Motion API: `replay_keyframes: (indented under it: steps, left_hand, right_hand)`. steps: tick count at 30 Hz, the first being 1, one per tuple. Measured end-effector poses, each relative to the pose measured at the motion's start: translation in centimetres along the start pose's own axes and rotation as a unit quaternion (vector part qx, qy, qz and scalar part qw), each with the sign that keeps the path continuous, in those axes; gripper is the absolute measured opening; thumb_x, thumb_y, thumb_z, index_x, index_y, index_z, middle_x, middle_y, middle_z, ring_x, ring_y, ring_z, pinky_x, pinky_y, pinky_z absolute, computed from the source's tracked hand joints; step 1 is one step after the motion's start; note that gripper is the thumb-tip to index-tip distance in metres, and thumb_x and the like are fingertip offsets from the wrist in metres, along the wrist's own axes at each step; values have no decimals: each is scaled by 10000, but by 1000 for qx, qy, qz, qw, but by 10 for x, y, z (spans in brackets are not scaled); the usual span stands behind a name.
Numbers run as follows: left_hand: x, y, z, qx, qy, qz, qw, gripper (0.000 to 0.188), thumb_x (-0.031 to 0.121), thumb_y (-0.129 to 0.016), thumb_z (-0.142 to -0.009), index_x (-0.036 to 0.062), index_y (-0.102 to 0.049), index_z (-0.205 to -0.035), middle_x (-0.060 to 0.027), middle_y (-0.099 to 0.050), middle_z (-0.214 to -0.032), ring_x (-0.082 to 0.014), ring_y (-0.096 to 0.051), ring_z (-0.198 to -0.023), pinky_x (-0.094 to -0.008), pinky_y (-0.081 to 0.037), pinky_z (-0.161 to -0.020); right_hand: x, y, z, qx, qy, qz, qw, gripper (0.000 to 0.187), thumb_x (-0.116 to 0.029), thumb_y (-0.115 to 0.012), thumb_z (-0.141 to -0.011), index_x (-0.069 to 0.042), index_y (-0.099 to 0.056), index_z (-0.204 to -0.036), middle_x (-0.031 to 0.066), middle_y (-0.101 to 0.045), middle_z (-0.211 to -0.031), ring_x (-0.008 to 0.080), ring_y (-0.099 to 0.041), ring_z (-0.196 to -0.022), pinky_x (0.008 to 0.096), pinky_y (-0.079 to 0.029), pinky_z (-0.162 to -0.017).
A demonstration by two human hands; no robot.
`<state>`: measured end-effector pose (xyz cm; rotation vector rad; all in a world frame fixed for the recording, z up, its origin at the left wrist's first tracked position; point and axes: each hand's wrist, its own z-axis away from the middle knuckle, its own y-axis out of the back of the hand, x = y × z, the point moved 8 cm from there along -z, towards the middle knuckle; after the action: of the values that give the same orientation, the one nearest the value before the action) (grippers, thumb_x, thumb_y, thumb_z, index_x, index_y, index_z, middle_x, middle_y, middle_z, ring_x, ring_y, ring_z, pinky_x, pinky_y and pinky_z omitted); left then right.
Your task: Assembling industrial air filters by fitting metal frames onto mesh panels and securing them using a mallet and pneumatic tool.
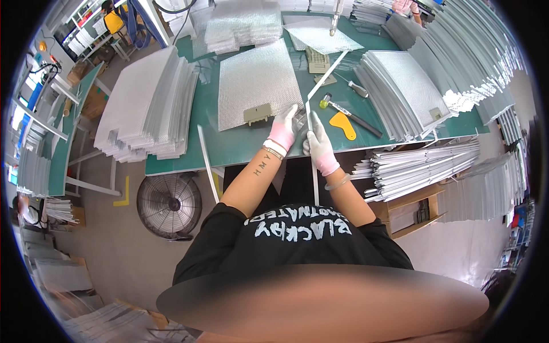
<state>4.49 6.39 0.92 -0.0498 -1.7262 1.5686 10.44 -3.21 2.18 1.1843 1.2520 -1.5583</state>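
Both hands work at the near edge of the green worktop. The left hand in a pink-white glove and the right hand in a matching glove are each closed around a long thin white metal strip, bent at an angle just above the fingers. Just right lies a yellow plastic scraper and a black-handled mallet. Farther in, mid-worktop, a silver mesh filter panel lies flat. Stacked silver panels overhang the left edge.
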Motion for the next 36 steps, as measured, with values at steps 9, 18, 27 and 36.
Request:
replay_keyframes:
  steps: [9,18,27,36]
  left_hand:
    - [1,5,-6,21,-33,-26,999,211,145,-582,-963,-18,-571,-1097,-121,-595,-1071,-235,-598,-994,-367,-519,-868]
    - [-14,23,-13,41,-2,1,999,162,127,-618,-930,-7,-634,-1019,-86,-636,-935,-198,-629,-882,-322,-536,-791]
    - [-3,45,-14,-37,-125,-335,933,248,157,-504,-1001,-49,-589,-1112,-112,-644,-971,-209,-627,-918,-326,-529,-806]
    - [41,-24,132,-122,-20,-286,950,392,267,-522,-1011,71,-496,-1349,-93,-594,-1236,-231,-599,-1052,-368,-470,-942]
  right_hand:
    - [1,5,-1,13,-1,-113,993,615,-14,-366,-968,-139,-178,-1539,51,-521,-896,59,-359,-494,202,-315,-431]
    - [-3,3,1,40,6,-14,999,588,-13,-412,-976,-129,-253,-1530,0,-501,-839,50,-381,-525,199,-329,-442]
    - [-27,-6,-47,0,1,96,995,497,-92,-464,-995,-62,-344,-1477,-6,-519,-756,68,-450,-496,218,-376,-402]
    - [-12,31,-79,-23,-103,29,994,168,-147,-642,-924,-87,-485,-932,-38,-451,-683,57,-402,-506,230,-346,-443]
